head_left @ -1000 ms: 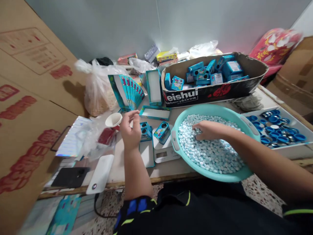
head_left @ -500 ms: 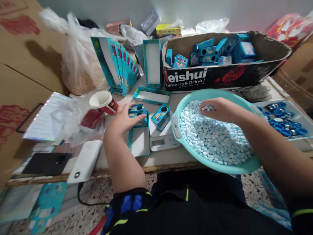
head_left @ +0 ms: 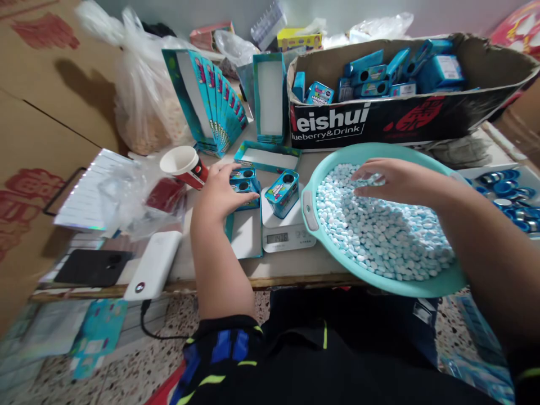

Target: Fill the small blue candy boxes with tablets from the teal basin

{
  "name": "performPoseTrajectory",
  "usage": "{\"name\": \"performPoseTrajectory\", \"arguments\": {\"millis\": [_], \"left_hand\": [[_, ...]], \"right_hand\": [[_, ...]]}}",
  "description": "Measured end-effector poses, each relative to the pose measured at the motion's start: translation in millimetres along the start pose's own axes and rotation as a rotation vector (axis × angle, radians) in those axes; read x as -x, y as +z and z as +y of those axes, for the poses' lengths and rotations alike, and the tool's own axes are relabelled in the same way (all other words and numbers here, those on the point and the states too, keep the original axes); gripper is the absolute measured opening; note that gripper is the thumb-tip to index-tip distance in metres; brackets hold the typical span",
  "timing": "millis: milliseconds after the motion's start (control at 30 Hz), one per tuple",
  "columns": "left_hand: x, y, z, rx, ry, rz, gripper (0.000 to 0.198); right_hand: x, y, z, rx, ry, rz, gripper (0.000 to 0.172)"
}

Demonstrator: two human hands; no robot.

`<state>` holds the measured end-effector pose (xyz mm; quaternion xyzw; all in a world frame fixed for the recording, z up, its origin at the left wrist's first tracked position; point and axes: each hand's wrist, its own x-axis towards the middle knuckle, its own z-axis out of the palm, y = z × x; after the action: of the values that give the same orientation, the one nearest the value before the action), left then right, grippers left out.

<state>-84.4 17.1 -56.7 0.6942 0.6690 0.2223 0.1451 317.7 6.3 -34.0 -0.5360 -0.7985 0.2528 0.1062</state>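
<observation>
My left hand (head_left: 221,192) rests on the table with its fingers closing around a pair of small teal tins (head_left: 243,183) lying beside a white kitchen scale (head_left: 287,233). Another teal tin (head_left: 282,193) stands tilted on the scale's plate, hole upward. My right hand (head_left: 394,179) hovers palm down inside a teal plastic basin (head_left: 379,281) filled with small pale blue and white tablets (head_left: 379,236); its fingers are spread and touch the tablets. A red and white paper cup (head_left: 185,166) lies on its side just left of my left hand.
A black cardboard box (head_left: 405,121) of teal tins stands behind the basin. Fanned teal cartons (head_left: 219,101) and an open tray (head_left: 265,157) sit behind the scale. A tray of blue caps (head_left: 512,197) is at right. A power bank (head_left: 154,273), phone (head_left: 93,267) and plastic bags (head_left: 143,107) lie left.
My left hand came down from the paper cup onto the pair of tins. My right hand lifted out of the tablets and moved toward the basin's far rim, fingers spreading.
</observation>
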Motion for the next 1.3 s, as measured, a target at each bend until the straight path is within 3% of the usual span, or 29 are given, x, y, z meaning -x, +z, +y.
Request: {"name": "performPoseTrajectory", "arguments": {"millis": [133,233,300,367,433,567,667,767,867,933,1000,1133,1200,1300], "left_hand": [[1.3,-0.9,-0.5,0.013,0.103,0.063,0.079],[10.4,-9.4,15.8,0.144,0.358,0.216,0.062],[18.1,-14.4,30.3,0.221,0.49,0.312,0.064],[24.3,-15.0,42.7,0.228,0.541,0.321,0.074],[27.5,-9.8,50.7,0.193,0.518,0.226,0.086],[26.6,11.0,55.3,0.158,0.313,-0.119,0.107],[22.4,21.5,55.5,0.202,0.175,-0.266,0.089],[17.3,19.2,63.4,0.286,0.068,-0.169,0.048],[12.9,9.8,87.2,0.392,0.027,0.1,0.038],[10.7,6.7,111.7,0.455,0.085,0.277,0.032],[8.8,11.3,138.3,0.516,0.156,0.369,0.023],[4.6,44.8,173.8,0.639,0.191,0.339,0.019],[3.2,65.4,177.4,0.659,0.203,0.306,0.025],[3.1,85.5,173.3,0.652,0.276,0.195,0.031]], "right_hand": [[4.9,7.2,-4.1,-0.003,-0.089,-0.08,0.061],[5.9,16.7,-11.4,-0.041,-0.091,-0.112,0.074],[5.0,24.1,-17.2,-0.054,-0.101,-0.138,0.078],[3.2,30.8,-21.7,-0.027,-0.134,-0.156,0.082],[1.1,35.4,-24.1,0.009,-0.171,-0.15,0.084],[-1.6,41.3,-23.6,0.007,-0.225,-0.175,0.077],[-3.2,46.0,-23.3,0.017,-0.226,-0.215,0.073],[-5.1,48.3,-26.1,0.031,-0.178,-0.224,0.066],[-8.9,47.9,-30.2,-0.049,-0.096,-0.2,0.053],[-12.6,46.9,-32.1,-0.123,-0.073,-0.149,0.04],[-15.6,43.8,-32.5,-0.204,-0.069,-0.107,0.028],[-13.1,23.8,-27.1,-0.454,0.038,-0.066,0.017],[-7.3,7.2,-21.6,-0.593,0.084,0.002,0.016],[0.7,-17.1,-13.0,-0.843,0.021,0.179,0.019]]}}
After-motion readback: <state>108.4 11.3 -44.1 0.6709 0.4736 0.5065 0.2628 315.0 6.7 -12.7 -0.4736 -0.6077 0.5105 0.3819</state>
